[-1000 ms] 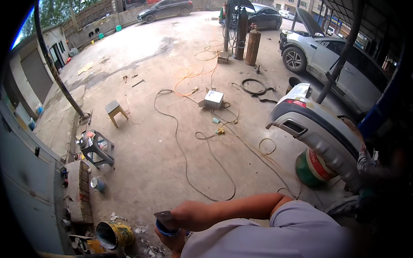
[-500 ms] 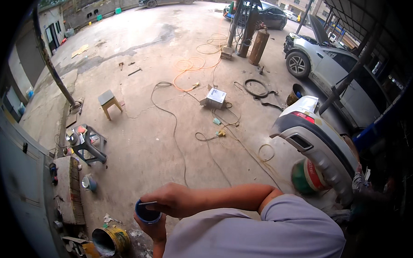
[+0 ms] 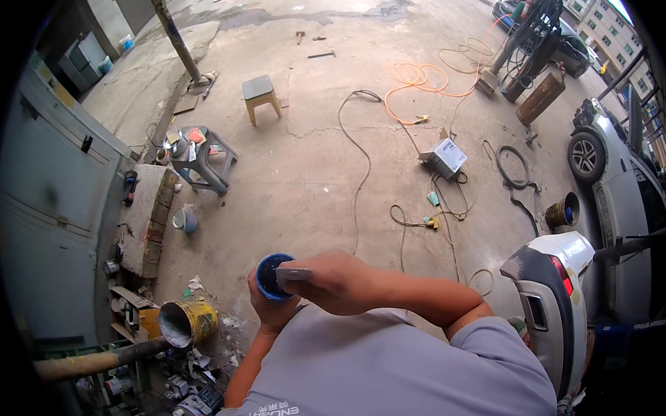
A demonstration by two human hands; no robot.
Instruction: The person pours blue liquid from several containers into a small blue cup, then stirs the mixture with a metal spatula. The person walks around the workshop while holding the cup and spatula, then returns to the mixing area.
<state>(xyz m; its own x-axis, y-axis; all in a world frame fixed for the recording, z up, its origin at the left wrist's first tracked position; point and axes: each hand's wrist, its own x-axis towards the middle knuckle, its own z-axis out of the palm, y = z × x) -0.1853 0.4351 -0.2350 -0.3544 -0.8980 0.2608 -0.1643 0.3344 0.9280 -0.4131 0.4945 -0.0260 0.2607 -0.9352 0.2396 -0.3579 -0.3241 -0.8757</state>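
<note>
My left hand grips a small blue can from below, in front of my chest. My right hand reaches across from the right and holds a flat grey scraper over the can's open top. The can's inside looks dark. My grey shirt fills the lower middle of the view.
A yellow bucket lies tipped among clutter at lower left. A low grey table and a small stool stand on the concrete yard. Cables, a white box, a detached car bumper and parked cars lie to the right.
My view has tilted down and turned left across the yard. The can and both hands sit higher and nearer the middle of the view; the right hand stays over the can.
</note>
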